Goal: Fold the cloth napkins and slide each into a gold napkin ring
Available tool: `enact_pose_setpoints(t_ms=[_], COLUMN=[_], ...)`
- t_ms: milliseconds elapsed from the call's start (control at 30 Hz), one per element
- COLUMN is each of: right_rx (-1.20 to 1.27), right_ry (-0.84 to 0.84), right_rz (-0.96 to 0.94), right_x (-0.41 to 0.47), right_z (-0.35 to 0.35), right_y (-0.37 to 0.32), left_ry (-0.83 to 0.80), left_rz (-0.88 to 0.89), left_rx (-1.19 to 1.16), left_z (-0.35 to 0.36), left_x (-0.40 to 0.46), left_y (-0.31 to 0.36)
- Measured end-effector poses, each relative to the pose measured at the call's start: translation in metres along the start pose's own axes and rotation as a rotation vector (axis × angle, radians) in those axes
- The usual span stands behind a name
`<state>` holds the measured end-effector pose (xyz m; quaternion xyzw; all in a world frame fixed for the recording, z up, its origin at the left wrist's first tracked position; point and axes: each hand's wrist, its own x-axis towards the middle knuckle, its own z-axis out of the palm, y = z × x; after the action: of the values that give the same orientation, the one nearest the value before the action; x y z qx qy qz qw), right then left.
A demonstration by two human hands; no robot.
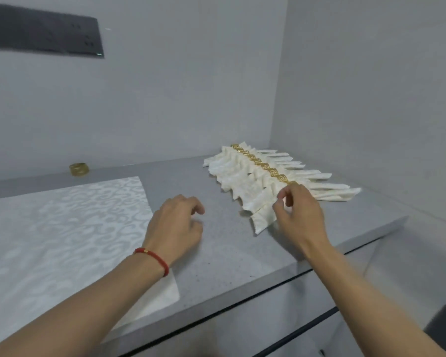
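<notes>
Several folded cream napkins (245,180) lie in a slanted row on the grey counter (229,253), each inside a gold ring (264,166). My right hand (298,215) rests on the nearest folded napkin (263,215), with fingers curled at its gold ring; the ring is mostly hidden. A flat unfolded white patterned napkin (62,233) is spread at the left. My left hand (175,228), with a red bracelet at the wrist, hovers over the napkin's right edge with loosely curled fingers and holds nothing. A spare gold ring (79,169) stands at the back left.
Grey walls close the counter at the back and the right. A dark socket panel (44,32) hangs on the back wall. The counter's front edge (268,284) runs diagonally, with cabinet fronts below.
</notes>
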<state>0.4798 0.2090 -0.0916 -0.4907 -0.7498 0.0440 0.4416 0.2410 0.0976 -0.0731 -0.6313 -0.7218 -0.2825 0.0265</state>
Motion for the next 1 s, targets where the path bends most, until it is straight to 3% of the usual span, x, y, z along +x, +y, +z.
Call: enact_pose_setpoints(t_ms=[133,233,300,433,600,667,767,867,933,1000], right_rx=[0.143,0.208,0.243,0.061,-0.377,-0.435,-0.393,-0.108,0.043,-0.016], right_ry=[-0.405,-0.591,-0.656,-0.773,-0.5,-0.474,-0.56,-0.613,-0.853,-1.036], right_rz=[-0.369,-0.442,-0.436,-0.482,-0.487,-0.5,-0.496,-0.632,-0.694,-0.731], right_x=[-0.036,-0.049,-0.051,-0.057,-0.068,-0.078,-0.085,-0.101,-0.116,-0.13], right_z=[0.036,0.084,0.109,0.135,0.102,0.085,0.07,0.056,0.043,0.037], right_y=[-0.096,-0.153,-0.178,-0.201,-0.193,-0.19,-0.186,-0.179,-0.18,-0.178], left_ry=[0.004,-0.03,-0.122,-0.267,-0.415,-0.449,-0.436,-0.303,-0.228,-0.262], left_rz=[-0.209,-0.405,-0.412,-0.307,-0.11,-0.058,-0.034,0.05,0.099,0.117], left_rx=[0.237,0.348,0.415,0.377,0.208,0.137,0.09,0.181,0.257,0.319], left_z=[-0.03,-0.05,-0.056,-0.077,-0.105,-0.111,-0.114,-0.112,-0.113,-0.114], left_x=[-0.083,-0.143,-0.164,-0.174,-0.179,-0.183,-0.186,-0.199,-0.213,-0.229], left_y=[-0.041,-0.075,-0.089,-0.112,-0.137,-0.145,-0.151,-0.152,-0.151,-0.153])
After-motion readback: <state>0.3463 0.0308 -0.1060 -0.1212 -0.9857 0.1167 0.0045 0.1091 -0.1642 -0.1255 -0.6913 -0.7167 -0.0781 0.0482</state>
